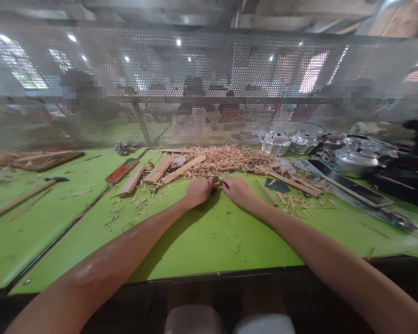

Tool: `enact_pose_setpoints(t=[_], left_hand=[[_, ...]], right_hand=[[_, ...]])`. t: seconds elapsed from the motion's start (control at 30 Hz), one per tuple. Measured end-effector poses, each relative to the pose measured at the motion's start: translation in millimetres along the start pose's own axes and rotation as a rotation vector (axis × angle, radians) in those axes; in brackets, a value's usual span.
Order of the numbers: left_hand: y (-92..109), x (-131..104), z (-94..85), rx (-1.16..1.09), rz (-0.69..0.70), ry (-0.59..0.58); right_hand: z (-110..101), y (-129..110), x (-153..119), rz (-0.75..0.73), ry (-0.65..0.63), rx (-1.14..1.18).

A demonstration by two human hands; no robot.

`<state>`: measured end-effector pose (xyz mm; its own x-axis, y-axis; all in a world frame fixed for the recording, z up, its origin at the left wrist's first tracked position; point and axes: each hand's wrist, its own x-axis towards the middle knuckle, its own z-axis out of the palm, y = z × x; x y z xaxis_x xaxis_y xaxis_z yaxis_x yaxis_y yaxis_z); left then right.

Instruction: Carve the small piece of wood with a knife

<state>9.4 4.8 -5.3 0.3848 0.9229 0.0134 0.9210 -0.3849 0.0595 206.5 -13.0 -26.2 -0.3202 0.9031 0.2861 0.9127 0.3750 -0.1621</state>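
Above the green tabletop [209, 241], my left hand [198, 191] is closed, its fingers curled round a small dark brown piece [215, 180]. My right hand [235, 189] is closed beside it, with the fingertips pinched close to the same piece. What exactly lies between the right fingers is too small to make out. Just beyond both hands lies a heap of wood shavings [230, 157]. Several wooden pieces rest to the left, among them a pale wooden strip [188, 168]. A thin pencil-like stick [266, 193] and a dark green scrap [277, 185] lie right of my right hand.
A perforated metal screen [195, 120] stands along the far edge, with people blurred behind it. Metal pots [355, 160] and a phone [348, 183] are at the right. A red sanding block-like piece [121, 171] and a hammer [38, 194] lie left.
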Motion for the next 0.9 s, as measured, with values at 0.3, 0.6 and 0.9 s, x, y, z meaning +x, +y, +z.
enact_pose_setpoints(t=[0.3, 0.6, 0.9], left_hand=[[-0.7, 0.5, 3.1, -0.030, -0.020, 0.018], [-3.0, 0.3, -0.1, 0.007, 0.034, 0.005], [-1.7, -2.6, -2.2, 0.089, 0.060, 0.002]], right_hand=[[-15.8, -10.8, -2.8, 0.121, -0.078, 0.026], [-9.7, -9.5, -3.2, 0.052, -0.051, 0.065], [-1.2, -20.2, -1.3, -0.096, -0.040, 0.111]])
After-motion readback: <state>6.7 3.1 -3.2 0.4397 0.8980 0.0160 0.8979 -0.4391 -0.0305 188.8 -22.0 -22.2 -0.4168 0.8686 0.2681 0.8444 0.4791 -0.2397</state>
